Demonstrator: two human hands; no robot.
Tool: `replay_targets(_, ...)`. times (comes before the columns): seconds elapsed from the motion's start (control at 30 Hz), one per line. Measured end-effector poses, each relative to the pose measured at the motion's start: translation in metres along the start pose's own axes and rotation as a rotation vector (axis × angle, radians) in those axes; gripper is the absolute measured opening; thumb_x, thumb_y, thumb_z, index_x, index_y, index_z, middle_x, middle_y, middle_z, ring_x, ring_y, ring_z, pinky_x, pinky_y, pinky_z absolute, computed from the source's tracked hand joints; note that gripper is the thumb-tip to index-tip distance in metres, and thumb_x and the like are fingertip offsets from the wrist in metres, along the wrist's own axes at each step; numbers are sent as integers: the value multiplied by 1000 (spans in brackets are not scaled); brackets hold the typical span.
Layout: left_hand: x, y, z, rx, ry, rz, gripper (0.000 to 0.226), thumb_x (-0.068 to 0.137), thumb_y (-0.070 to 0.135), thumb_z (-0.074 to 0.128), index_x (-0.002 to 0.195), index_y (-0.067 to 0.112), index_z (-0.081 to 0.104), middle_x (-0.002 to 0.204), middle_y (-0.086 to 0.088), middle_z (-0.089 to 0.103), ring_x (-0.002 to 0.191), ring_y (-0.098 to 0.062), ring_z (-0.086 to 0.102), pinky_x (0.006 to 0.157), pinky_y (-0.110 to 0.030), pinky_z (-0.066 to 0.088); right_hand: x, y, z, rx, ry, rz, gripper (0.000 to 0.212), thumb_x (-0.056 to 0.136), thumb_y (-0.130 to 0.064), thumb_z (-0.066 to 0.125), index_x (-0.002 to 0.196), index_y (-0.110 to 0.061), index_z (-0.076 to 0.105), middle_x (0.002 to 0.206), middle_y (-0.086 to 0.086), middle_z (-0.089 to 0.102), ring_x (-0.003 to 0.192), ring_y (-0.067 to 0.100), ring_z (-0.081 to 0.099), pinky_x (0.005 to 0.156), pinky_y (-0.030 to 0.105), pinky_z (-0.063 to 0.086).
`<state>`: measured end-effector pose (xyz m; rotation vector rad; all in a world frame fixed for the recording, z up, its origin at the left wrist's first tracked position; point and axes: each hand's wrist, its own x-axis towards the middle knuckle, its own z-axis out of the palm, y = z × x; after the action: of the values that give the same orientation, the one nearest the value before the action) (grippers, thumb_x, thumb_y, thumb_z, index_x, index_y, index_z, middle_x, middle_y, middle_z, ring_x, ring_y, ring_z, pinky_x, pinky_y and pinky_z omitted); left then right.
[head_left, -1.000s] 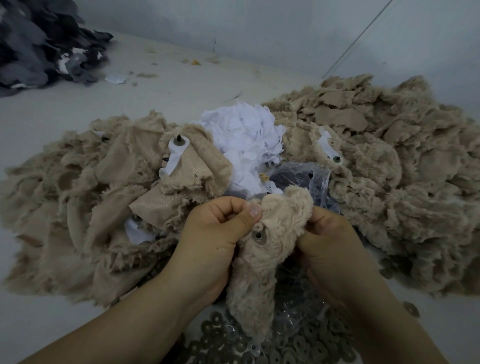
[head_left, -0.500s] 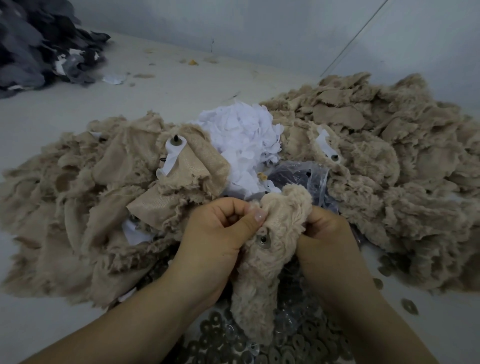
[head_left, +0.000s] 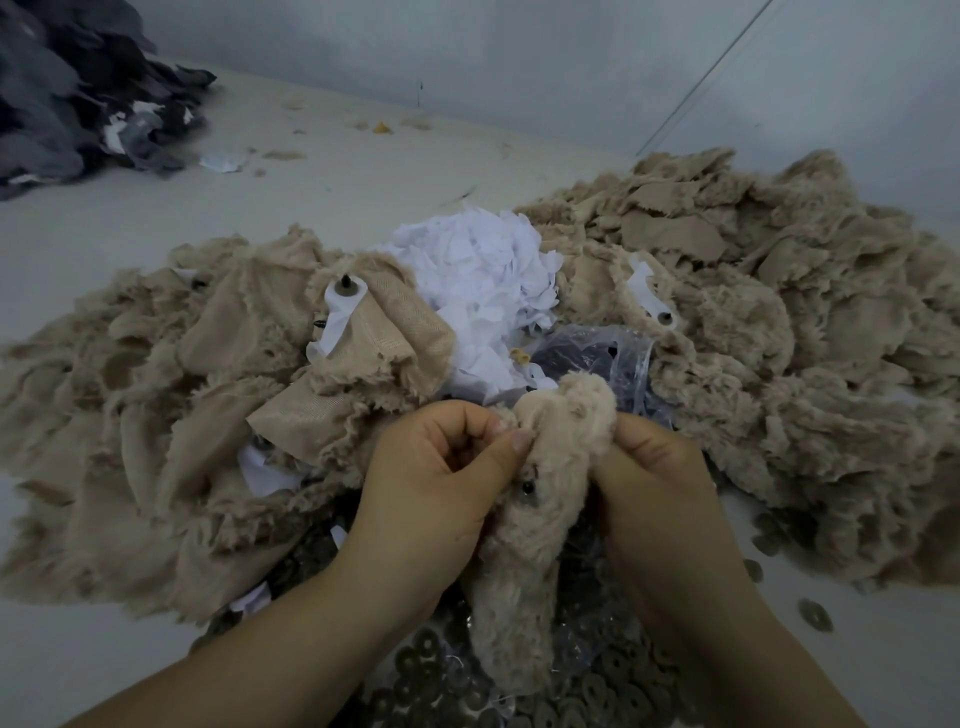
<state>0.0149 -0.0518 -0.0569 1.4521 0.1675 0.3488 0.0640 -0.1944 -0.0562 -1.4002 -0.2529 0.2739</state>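
Left hand (head_left: 441, 478), right hand (head_left: 654, 483): fingers curled, both pinching top of tan fur piece (head_left: 524, 597), which hangs below the fingers. Black eye (head_left: 528, 487) just under left thumb tip. Beyond fingers: plastic bag (head_left: 597, 358), white scraps (head_left: 483, 270). Fur heap (head_left: 156, 389) left of left knuckles. Washers (head_left: 431, 670) under wrists, partly covered by piece. Right fingertips buried in fur, not visible.

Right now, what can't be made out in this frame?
Head view:
Right hand: fingertips behind the fur piece.
Eye: its back is inside the fur fold.
Bag: contents a dark blur through crumpled plastic.
Washers: partly under the fur piece, cut by the bottom edge.
Dark pile: cut by the left edge.
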Motion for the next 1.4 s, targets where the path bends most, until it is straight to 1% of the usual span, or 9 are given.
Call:
replay_targets(0.1, -1, 0, -1, 43, 5, 25, 18, 76, 30, 73, 72, 13, 68, 70, -26, 62, 59, -27, 55, 56, -41, 51, -2, -6, 2, 73, 45, 89, 46, 66, -48, 71, 88, -8, 76, 102, 32, 65, 98, 54, 60, 88, 68, 50)
replay_targets(0.17, -2, -1, -1, 63, -7, 32, 21, 77, 32, 73, 73, 12, 67, 64, -23, 60, 52, -21, 51, 49, -35, 47, -3, -9, 4, -48, 20, -6, 48, 67, -54, 82, 84, -9, 76, 93, 31, 67, 92, 52, 63, 79, 66, 54)
replay_targets(0.33, -4, -3, 0, 31, -27, 3, 17, 77, 30, 73, 72, 14, 68, 73, -30, 60, 63, -27, 53, 59, -46, 49, -6, -9, 2, -57, 3, -44, 18, 69, -28, 78, 84, -18, 80, 81, 10, 77, 76, 27, 76, 62, 36, 61)
replay_targets(0.7, -6, 1, 4, -197, 7, -78, 13, 73, 23, 72, 66, 12, 70, 69, -17, 66, 68, -25, 62, 65, -35, 56, -5, -1, 4, 4, 73, -81, 17, 70, -23, 77, 86, -22, 80, 87, 7, 78, 81, 26, 76, 67, 36, 61)
replay_targets(0.83, -7, -1, 4, 12, 59, 43, 21, 88, 11, 70, 67, 10, 64, 64, -25, 58, 57, -25, 53, 57, -38, 49, -6, 0, 6, 57, 81, -60, 19, 68, -24, 77, 86, -20, 80, 87, 10, 78, 82, 29, 76, 68, 38, 61)
replay_targets(1.03, 4, 3, 0, 283, -8, 70, 27, 83, 3, 71, 60, 11, 59, 46, 9, 51, 39, 0, 41, 40, -14, 33, -1, 7, 2, 0, 96, 23, 20, 81, -8, 78, 98, -19, 76, 92, 7, 77, 86, 27, 75, 71, 41, 61)
replay_targets(1.2, 20, 8, -5, 410, -45, 80, 18, 77, 11, 81, 73, 13, 64, 61, 3, 60, 50, -2, 48, 48, -17, 40, 4, 4, -9, -88, 139, -52, 81, 79, -12, 82, 141, -46, 41, 115, -46, 53, 99, -10, 65, 71, 23, 59)
replay_targets(1.33, 44, 18, -2, 983, -74, 517, 9, 85, 7, 67, 92, 11, 63, 92, 7, 53, 74, -8, 53, 64, -27, 49, 4, 6, -9, -196, 30, -98, 67, 84, -10, 77, 132, -51, 53, 116, -49, 53, 98, -27, 54, 70, 6, 51)
replay_targets(1.4, 58, 20, 2, 1339, -191, 489, 8, 90, 11, 60, 92, 12, 53, 105, -1, 45, 73, -23, 50, 54, -39, 45, 4, 9, -8, -180, 4, -70, 50, 85, -8, 76, 120, -42, 67, 111, -39, 64, 103, -19, 58, 76, 9, 53)
